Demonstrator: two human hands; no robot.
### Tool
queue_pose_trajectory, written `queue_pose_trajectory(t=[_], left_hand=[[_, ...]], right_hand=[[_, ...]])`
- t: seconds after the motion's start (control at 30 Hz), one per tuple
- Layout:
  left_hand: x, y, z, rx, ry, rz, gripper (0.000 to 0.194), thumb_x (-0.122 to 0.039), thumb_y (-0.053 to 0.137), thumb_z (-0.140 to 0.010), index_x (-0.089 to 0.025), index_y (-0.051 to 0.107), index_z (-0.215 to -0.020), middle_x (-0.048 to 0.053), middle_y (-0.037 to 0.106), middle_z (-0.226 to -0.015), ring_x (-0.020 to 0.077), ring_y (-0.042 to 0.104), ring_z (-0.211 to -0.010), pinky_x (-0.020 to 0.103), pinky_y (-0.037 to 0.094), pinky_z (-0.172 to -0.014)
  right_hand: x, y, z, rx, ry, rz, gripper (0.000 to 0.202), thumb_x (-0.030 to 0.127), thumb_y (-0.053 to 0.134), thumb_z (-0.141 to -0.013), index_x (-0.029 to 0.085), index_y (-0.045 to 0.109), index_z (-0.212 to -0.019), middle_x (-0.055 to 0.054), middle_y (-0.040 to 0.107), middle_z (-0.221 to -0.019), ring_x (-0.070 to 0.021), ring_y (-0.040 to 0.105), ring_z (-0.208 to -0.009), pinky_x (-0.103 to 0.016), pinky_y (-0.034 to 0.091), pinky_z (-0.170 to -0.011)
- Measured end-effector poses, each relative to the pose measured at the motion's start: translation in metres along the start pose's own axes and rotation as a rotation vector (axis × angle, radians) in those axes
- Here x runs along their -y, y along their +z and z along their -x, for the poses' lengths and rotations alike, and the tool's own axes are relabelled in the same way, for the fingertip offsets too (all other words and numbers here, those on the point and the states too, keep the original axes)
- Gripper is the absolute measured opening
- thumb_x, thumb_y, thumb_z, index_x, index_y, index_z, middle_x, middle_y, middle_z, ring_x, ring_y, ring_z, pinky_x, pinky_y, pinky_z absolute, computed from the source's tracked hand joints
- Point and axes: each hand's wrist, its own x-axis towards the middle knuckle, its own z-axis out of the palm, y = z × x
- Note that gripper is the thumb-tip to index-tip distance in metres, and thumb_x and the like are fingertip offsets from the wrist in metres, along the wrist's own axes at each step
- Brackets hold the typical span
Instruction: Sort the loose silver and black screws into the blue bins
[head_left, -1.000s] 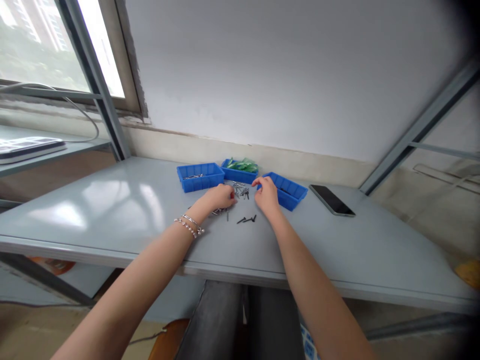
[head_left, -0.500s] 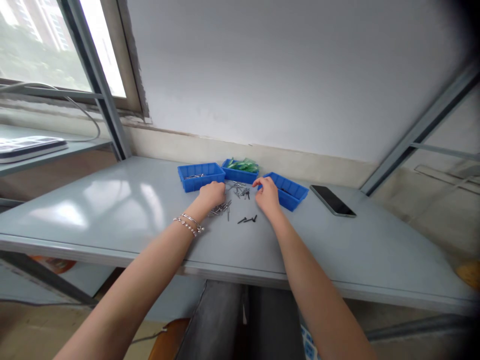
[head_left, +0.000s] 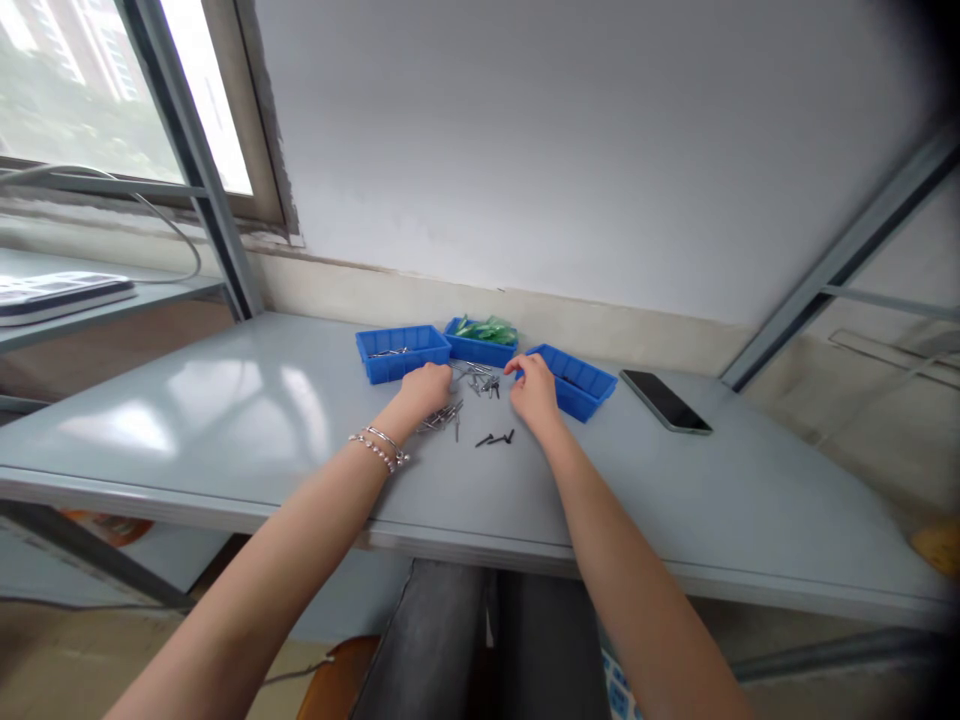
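Observation:
My left hand (head_left: 427,386) is closed beside the loose silver screws (head_left: 444,417); whatever its fingers hold is hidden. My right hand (head_left: 534,386) has its fingers apart, with nothing seen between them, at the near left side of the right blue bin (head_left: 592,401). Between the hands lies a mixed pile of small metal pieces (head_left: 484,383). Several dark screws (head_left: 498,439) rest nearer the table's front. The left blue bin (head_left: 390,369) holds some silver pieces. Green packets (head_left: 487,330) fill the middle blue bin (head_left: 484,352).
A phone (head_left: 666,402) lies on the grey table (head_left: 225,420), right of the bins. Metal posts (head_left: 217,230) rise at both sides, and a wall stands behind. On the left side shelf is a flat white object (head_left: 64,295).
My left hand has shifted very slightly to the right. My right hand has hardly moved, and the bins and screws look the same.

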Motion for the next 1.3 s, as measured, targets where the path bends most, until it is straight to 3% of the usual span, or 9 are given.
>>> queue_pose_trajectory(t=[0.2, 0.37, 0.63, 0.73, 0.83, 0.97, 1.1, 1.3], left_hand=[[0.001, 0.001, -0.002, -0.08, 0.036, 0.019, 0.028, -0.01, 0.039, -0.077, -0.011, 0.058, -0.098, 0.016, 0.059, -0.099, 0.0232, 0.055, -0.094, 0.03, 0.045, -0.078], [-0.001, 0.003, -0.008, -0.192, 0.085, 0.124, 0.023, -0.015, 0.039, -0.08, -0.013, 0.057, -0.095, 0.014, 0.059, -0.096, 0.0243, 0.054, -0.093, 0.035, 0.042, -0.079], [-0.01, 0.003, -0.009, -0.343, 0.293, 0.338, 0.016, -0.023, 0.053, -0.079, -0.015, 0.055, -0.093, 0.006, 0.06, -0.088, 0.0181, 0.052, -0.086, 0.03, 0.04, -0.078], [-0.012, 0.002, -0.009, -0.427, 0.363, 0.432, 0.014, -0.024, 0.055, -0.078, -0.015, 0.055, -0.089, 0.004, 0.059, -0.082, 0.0156, 0.051, -0.081, 0.027, 0.039, -0.076], [-0.014, -0.001, -0.008, -0.497, 0.361, 0.546, 0.012, -0.022, 0.056, -0.078, -0.015, 0.056, -0.087, 0.002, 0.06, -0.082, 0.0132, 0.05, -0.077, 0.025, 0.039, -0.074], [-0.015, -0.002, -0.008, -0.545, 0.353, 0.623, 0.01, -0.019, 0.056, -0.077, -0.014, 0.056, -0.085, 0.002, 0.059, -0.08, 0.012, 0.05, -0.074, 0.024, 0.039, -0.073], [-0.014, -0.001, -0.009, -0.562, 0.406, 0.59, 0.008, -0.017, 0.057, -0.076, -0.015, 0.056, -0.083, 0.001, 0.06, -0.08, 0.0126, 0.049, -0.074, 0.025, 0.038, -0.073], [-0.015, -0.001, -0.007, -0.565, 0.442, 0.576, 0.007, -0.016, 0.059, -0.074, -0.015, 0.056, -0.081, 0.001, 0.059, -0.078, 0.0132, 0.047, -0.074, 0.026, 0.038, -0.071]], right_hand=[[0.0, 0.0, -0.001, 0.006, 0.015, -0.003, 0.033, -0.002, 0.032, -0.05, 0.016, 0.053, -0.067, -0.005, 0.045, -0.077, -0.0136, 0.044, -0.064, -0.026, 0.036, -0.064], [0.001, 0.0, 0.0, 0.0, 0.009, -0.005, 0.033, -0.002, 0.032, -0.05, 0.016, 0.054, -0.068, -0.005, 0.046, -0.077, -0.0143, 0.045, -0.067, -0.026, 0.037, -0.065], [0.002, 0.001, -0.001, -0.016, 0.019, -0.057, 0.036, 0.0, 0.033, -0.058, 0.017, 0.059, -0.075, -0.006, 0.052, -0.081, -0.0161, 0.051, -0.075, -0.029, 0.04, -0.072], [0.004, 0.001, -0.002, -0.014, 0.059, -0.141, 0.029, 0.008, 0.037, -0.069, 0.017, 0.061, -0.083, -0.007, 0.055, -0.084, -0.0162, 0.053, -0.077, -0.029, 0.04, -0.072], [0.006, 0.002, -0.003, 0.039, 0.144, -0.266, 0.021, 0.024, 0.041, -0.078, 0.016, 0.06, -0.081, -0.006, 0.058, -0.079, -0.0148, 0.053, -0.068, -0.026, 0.04, -0.061], [0.009, 0.005, -0.002, 0.187, 0.248, -0.411, 0.032, 0.04, 0.041, -0.081, 0.015, 0.059, -0.073, -0.003, 0.055, -0.063, -0.0111, 0.047, -0.05, -0.023, 0.035, -0.049], [0.011, 0.007, 0.0, 0.254, 0.275, -0.509, 0.035, 0.044, 0.041, -0.081, 0.014, 0.056, -0.071, -0.001, 0.052, -0.058, -0.0085, 0.043, -0.044, -0.021, 0.033, -0.045], [0.011, 0.007, 0.0, 0.238, 0.294, -0.53, 0.034, 0.044, 0.043, -0.08, 0.015, 0.051, -0.065, -0.001, 0.05, -0.055, -0.008, 0.042, -0.043, -0.021, 0.031, -0.043]])
